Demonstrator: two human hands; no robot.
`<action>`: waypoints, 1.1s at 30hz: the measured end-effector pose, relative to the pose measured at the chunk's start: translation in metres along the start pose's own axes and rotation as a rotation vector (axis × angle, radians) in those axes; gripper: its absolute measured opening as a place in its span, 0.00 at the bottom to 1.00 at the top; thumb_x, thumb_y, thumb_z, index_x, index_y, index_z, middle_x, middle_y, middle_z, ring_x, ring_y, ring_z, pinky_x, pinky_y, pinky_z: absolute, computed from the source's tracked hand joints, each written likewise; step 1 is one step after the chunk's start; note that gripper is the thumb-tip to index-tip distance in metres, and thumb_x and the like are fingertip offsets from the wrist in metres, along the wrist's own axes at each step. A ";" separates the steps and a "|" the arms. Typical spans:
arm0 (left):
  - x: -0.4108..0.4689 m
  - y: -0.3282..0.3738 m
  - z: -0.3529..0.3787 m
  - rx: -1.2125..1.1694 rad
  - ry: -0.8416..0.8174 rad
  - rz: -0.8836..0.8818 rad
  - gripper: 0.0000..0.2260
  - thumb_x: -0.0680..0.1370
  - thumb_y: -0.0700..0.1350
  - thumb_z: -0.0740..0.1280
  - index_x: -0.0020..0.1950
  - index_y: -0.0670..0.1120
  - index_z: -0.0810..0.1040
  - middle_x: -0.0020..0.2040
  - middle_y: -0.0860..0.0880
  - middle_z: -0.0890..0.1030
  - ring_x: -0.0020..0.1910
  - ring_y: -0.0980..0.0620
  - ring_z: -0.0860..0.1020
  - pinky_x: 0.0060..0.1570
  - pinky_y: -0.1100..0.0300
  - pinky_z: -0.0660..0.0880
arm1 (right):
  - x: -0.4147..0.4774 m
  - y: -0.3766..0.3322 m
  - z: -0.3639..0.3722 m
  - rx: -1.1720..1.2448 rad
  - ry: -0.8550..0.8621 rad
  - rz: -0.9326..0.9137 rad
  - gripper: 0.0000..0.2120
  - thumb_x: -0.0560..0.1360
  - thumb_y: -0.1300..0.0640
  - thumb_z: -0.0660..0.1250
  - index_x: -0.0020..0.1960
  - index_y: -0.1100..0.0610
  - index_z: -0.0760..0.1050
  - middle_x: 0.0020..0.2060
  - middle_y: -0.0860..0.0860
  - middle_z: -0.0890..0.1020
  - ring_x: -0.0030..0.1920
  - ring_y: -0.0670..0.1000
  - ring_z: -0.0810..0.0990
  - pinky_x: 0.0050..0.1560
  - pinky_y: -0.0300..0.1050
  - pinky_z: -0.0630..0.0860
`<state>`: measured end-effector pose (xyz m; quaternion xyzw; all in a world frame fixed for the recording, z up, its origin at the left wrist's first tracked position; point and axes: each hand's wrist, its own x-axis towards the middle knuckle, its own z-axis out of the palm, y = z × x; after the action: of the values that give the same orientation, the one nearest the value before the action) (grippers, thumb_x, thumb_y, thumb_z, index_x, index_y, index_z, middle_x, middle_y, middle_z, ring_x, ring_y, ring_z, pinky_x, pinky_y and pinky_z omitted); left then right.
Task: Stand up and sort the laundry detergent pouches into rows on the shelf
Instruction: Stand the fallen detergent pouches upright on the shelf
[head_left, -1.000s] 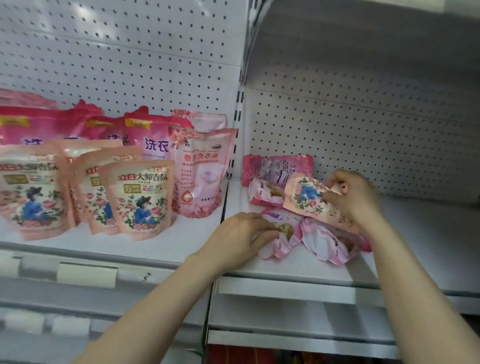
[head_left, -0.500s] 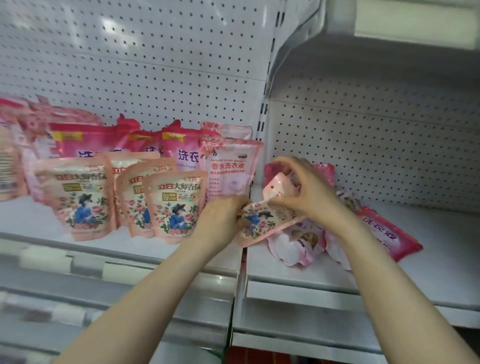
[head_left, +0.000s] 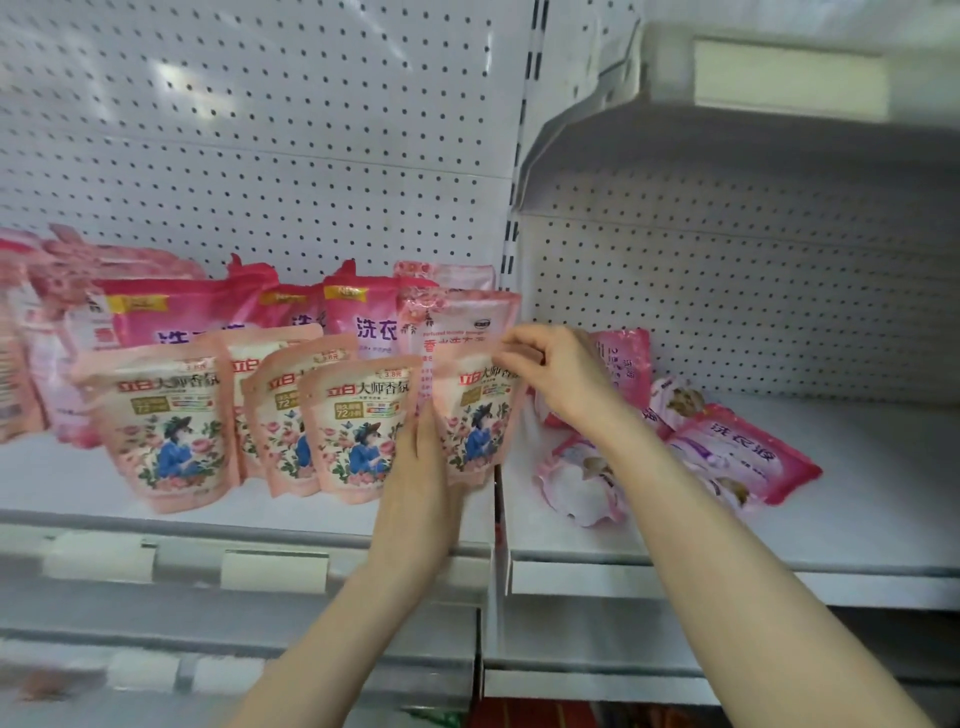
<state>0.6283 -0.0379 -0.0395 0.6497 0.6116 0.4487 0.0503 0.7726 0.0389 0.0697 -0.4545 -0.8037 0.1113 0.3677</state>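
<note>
Sorting is sitting roughly at its midpoint, judging by the layout: on the left bay of the white metal shelf (head_left: 322, 519) a front row of peach floral plastic stand-up pouches (head_left: 363, 431) is already standing upright, with a back row of magenta plastic pouches (head_left: 171, 317) and a pale pink pouch (head_left: 457, 322) behind it, while a loose pile of pink and white pouches (head_left: 727, 452) is still lying flat on the right bay, waiting its turn. Both hands are gripping one more peach floral pouch (head_left: 478, 415), which is being held upright at the right end of that front row, just beside its last standing neighbour and in front of the pale pink one. The left hand (head_left: 423, 467) is clasping its lower left edge, and the right hand (head_left: 556, 374) is pinching its top right corner. Compared with half a second ago, the pouch is standing vertical where it was tilted low between the bays, and it is now sitting further left, over the left bay; whether its base is touching the shelf is hidden by the left hand.
</note>
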 end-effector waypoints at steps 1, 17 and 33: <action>-0.005 0.000 -0.001 0.027 0.022 0.029 0.48 0.71 0.36 0.74 0.79 0.46 0.43 0.77 0.39 0.56 0.74 0.40 0.62 0.67 0.44 0.69 | 0.000 0.001 0.003 -0.033 -0.027 -0.009 0.06 0.77 0.53 0.69 0.52 0.53 0.82 0.43 0.46 0.85 0.42 0.43 0.81 0.39 0.27 0.67; 0.003 0.057 0.041 0.017 0.019 0.331 0.16 0.77 0.43 0.68 0.65 0.46 0.77 0.59 0.48 0.76 0.57 0.48 0.76 0.53 0.57 0.73 | -0.051 0.155 -0.096 -0.397 0.158 0.399 0.19 0.79 0.47 0.64 0.68 0.52 0.72 0.54 0.53 0.84 0.52 0.55 0.82 0.57 0.50 0.76; 0.018 0.093 0.072 0.332 -0.299 0.230 0.23 0.74 0.68 0.60 0.40 0.52 0.84 0.35 0.51 0.82 0.35 0.53 0.79 0.35 0.60 0.73 | -0.080 0.241 -0.140 -0.304 0.063 0.718 0.05 0.75 0.53 0.69 0.44 0.55 0.80 0.45 0.56 0.84 0.46 0.58 0.81 0.43 0.45 0.72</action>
<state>0.7417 -0.0104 -0.0158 0.7734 0.5847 0.2441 -0.0185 1.0515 0.0881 0.0059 -0.7593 -0.5890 0.0985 0.2585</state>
